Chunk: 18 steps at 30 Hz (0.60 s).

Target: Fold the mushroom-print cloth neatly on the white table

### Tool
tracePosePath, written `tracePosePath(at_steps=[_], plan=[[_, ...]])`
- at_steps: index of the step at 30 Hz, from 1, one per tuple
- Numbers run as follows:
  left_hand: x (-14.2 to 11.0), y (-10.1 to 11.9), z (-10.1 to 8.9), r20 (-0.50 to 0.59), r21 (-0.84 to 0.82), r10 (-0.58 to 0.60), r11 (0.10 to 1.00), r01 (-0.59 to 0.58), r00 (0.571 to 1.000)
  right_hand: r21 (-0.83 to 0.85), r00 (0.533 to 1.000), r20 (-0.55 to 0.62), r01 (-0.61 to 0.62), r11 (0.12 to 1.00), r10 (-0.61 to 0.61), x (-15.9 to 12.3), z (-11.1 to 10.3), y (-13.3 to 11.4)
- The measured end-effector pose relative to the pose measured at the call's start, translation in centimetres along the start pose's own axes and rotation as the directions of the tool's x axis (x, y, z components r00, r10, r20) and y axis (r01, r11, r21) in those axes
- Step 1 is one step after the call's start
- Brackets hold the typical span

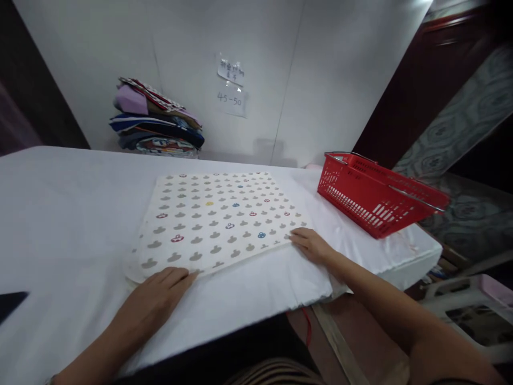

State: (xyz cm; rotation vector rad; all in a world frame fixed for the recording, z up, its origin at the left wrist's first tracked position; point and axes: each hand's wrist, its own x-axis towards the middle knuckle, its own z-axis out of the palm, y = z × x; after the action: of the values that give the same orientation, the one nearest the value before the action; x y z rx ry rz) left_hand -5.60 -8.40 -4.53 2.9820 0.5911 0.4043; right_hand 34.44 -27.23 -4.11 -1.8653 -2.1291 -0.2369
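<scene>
A cream cloth (218,222) printed with grey mushroom shapes and a few red, blue and yellow ones lies spread flat on the white-covered table. Its near-left side looks layered, as if folded. My left hand (162,291) is at the near edge toward the left corner, fingers together and closed on the fabric edge. At the near-right corner, my right hand (312,244) has its fingers over the cloth and its thumb by the edge, closed on it. The fingertips of both hands are partly hidden.
A red plastic basket (372,195) with metal handles stands at the table's right. Folded fabrics (158,120) are stacked against the back wall. Paper notes (231,91) hang there. A dark flat object (11,305) lies at the left edge, and a pale stool (473,305) stands lower right.
</scene>
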Motion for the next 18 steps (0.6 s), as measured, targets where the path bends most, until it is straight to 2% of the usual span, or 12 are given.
tracePosePath(at_steps=[2, 3, 4, 5, 7, 8, 14, 16, 18], plan=[[0.1, -0.3, 0.0, 0.011, -0.023, 0.004, 1.000, -0.004, 1.000, 0.031, 0.983, -0.043, -0.177, 0.984, 0.179, -1.8, -1.1, 2.2], [0.1, -0.3, 0.0, 0.019, -0.034, 0.006, 0.999, -0.005, 1.000, 0.077, 0.944, -0.056, -0.321, 0.944, 0.326, -2.3, -1.6, 3.0], [0.1, -0.3, -0.1, 0.027, -0.043, 0.006, 0.999, -0.005, 1.000, 0.135, 0.871, -0.041, -0.480, 0.867, 0.489, -2.4, -1.9, 3.5], [0.2, -0.3, -0.1, 0.039, -0.050, 0.005, 0.999, -0.003, 0.999, 0.189, 0.775, 0.002, -0.621, 0.761, 0.632, -2.3, -2.1, 3.9], [0.1, -0.3, -0.1, 0.059, -0.058, -0.003, 0.998, 0.007, 0.998, 0.246, 0.590, 0.135, -0.798, 0.550, 0.796, -1.3, -2.3, 4.3], [0.1, -0.3, -0.1, 0.065, -0.058, -0.009, 0.998, 0.013, 0.998, 0.249, 0.533, 0.195, -0.839, 0.484, 0.823, -0.7, -2.3, 4.4], [-0.5, -0.1, -0.1, 0.016, -0.010, -0.074, 0.997, 0.074, 0.997, 0.272, 0.324, 0.453, -0.937, 0.217, 0.830, 2.7, -2.4, 4.7], [-0.7, 0.2, -0.3, 0.014, 0.013, -0.069, 0.998, 0.068, 0.998, 0.282, 0.298, 0.493, -0.943, 0.175, 0.817, 3.2, -2.5, 4.6], [-0.7, 0.4, -0.6, 0.003, 0.029, -0.057, 0.998, 0.057, 0.998, 0.301, 0.302, 0.514, -0.940, 0.162, 0.803, 3.3, -2.6, 4.3]])
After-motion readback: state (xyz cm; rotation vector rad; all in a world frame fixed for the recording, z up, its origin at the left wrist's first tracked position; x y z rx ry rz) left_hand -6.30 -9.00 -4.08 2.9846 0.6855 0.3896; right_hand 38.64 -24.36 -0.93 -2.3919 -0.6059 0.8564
